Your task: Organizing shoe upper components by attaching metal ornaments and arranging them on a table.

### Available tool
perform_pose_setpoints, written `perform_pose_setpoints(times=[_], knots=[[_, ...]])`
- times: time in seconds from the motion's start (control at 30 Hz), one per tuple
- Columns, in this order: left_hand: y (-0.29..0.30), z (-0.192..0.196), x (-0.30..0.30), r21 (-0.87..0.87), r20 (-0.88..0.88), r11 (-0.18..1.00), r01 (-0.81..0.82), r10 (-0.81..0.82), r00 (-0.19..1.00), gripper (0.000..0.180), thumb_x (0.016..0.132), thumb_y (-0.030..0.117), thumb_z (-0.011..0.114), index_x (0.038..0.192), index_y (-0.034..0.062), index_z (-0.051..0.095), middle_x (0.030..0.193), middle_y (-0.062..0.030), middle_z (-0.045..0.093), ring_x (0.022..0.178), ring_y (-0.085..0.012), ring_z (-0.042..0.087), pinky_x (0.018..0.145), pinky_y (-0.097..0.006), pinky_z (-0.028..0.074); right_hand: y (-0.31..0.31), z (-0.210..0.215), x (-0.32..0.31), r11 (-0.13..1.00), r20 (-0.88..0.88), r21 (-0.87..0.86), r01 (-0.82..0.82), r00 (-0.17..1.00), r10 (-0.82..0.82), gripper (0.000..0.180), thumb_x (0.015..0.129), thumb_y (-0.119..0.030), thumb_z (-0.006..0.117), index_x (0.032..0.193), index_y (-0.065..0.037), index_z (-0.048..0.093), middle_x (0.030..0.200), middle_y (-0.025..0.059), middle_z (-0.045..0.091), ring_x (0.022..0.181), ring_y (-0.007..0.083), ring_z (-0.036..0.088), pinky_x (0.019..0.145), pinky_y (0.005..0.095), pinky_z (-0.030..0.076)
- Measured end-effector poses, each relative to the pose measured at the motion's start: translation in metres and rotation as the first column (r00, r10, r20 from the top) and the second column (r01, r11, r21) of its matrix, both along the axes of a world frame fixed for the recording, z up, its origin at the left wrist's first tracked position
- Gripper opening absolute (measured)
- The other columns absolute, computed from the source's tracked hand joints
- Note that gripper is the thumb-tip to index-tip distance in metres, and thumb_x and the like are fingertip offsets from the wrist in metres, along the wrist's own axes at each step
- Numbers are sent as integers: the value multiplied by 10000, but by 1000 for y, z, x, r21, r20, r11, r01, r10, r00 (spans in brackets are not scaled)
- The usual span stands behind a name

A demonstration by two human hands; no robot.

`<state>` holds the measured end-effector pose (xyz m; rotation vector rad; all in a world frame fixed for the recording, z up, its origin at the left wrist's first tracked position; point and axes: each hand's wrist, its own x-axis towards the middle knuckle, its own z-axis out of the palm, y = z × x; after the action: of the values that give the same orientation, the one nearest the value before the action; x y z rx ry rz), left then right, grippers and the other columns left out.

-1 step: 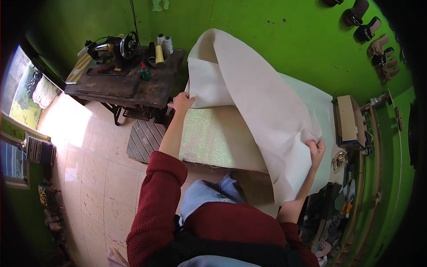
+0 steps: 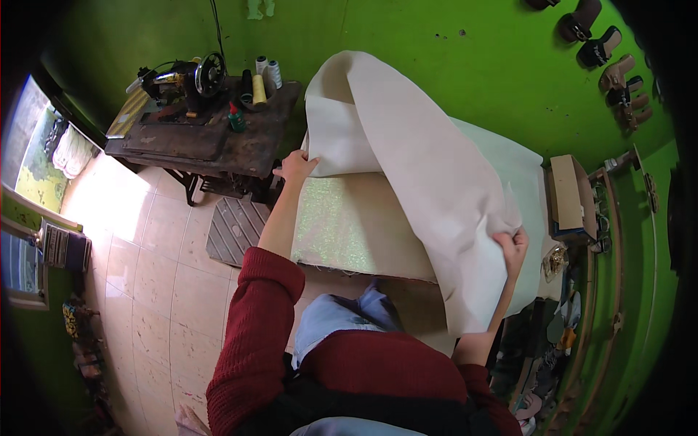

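Note:
A large off-white sheet of pliable material (image 2: 429,160) is folded over on itself in a big loop above a worktable. My left hand (image 2: 297,166) pinches its left edge near the table's left side, thumb over the sheet. On the right, my right hand (image 2: 512,248) is closed on the folded-over part, creasing it around the fingers. The near corner of that flap hangs past the table's front edge by my right forearm. Under the loop lies a tan surface with a shimmering iridescent patch (image 2: 331,225). A pale greenish-white layer (image 2: 534,218) spreads out beneath the right side.
Left of the sheet stands an old sewing machine (image 2: 182,83) on a dark wooden table (image 2: 189,142), with thread spools (image 2: 273,74) and a green bottle (image 2: 236,118). A cardboard box (image 2: 567,192) sits at the right. Sandals (image 2: 601,47) hang on the green wall.
My right hand has shifted slightly left and down with the flap, whose creases have changed a little. The left hand stays at the sheet's edge.

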<state>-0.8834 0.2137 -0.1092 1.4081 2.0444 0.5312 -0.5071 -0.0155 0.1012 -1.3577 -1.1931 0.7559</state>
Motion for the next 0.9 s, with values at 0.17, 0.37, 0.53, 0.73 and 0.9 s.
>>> perform_pose_setpoints(times=[0.17,0.37,0.53,0.73,0.9], knots=[[11,-11,-6,95,115,995,22,-33,993,444,606,467,736,840,103,641,884,-59,652,902,-261,606,922,-626,281,-6,-23,-82,804,31,-190,-563,815,578,229,704,-27,524,900,-17,641,705,-26,588,618,40,478,543,215,389],[-8,-9,-83,-98,836,979,-180,179,519,632,770,613,541,1052,47,560,944,-41,572,790,-153,533,701,-318,441,-2,-105,-195,592,54,-335,-733,613,789,323,698,-101,503,987,-48,635,770,141,644,630,220,594,613,299,461],[-80,44,-75,-180,927,978,109,132,350,672,819,654,394,1119,67,525,1166,-70,537,939,-178,553,773,-362,445,-10,-166,-231,635,131,-496,-593,671,729,384,756,-219,520,1107,-78,590,947,140,641,824,271,609,749,387,443],[-143,-9,-79,45,550,997,63,-77,831,448,820,330,632,1086,-13,524,964,-88,637,807,-137,607,676,-252,473,-40,-196,-271,488,440,-488,-724,279,854,579,841,-365,537,1332,-116,359,1429,119,262,1340,297,190,1052,560,87],[-138,-34,-61,200,536,980,2,-111,837,396,773,151,688,1061,-45,499,855,-82,640,745,-125,610,649,-248,497,-15,-197,-236,425,263,-344,-837,349,900,427,823,-258,566,1201,-69,508,1279,135,458,1193,271,419,999,448,293]])
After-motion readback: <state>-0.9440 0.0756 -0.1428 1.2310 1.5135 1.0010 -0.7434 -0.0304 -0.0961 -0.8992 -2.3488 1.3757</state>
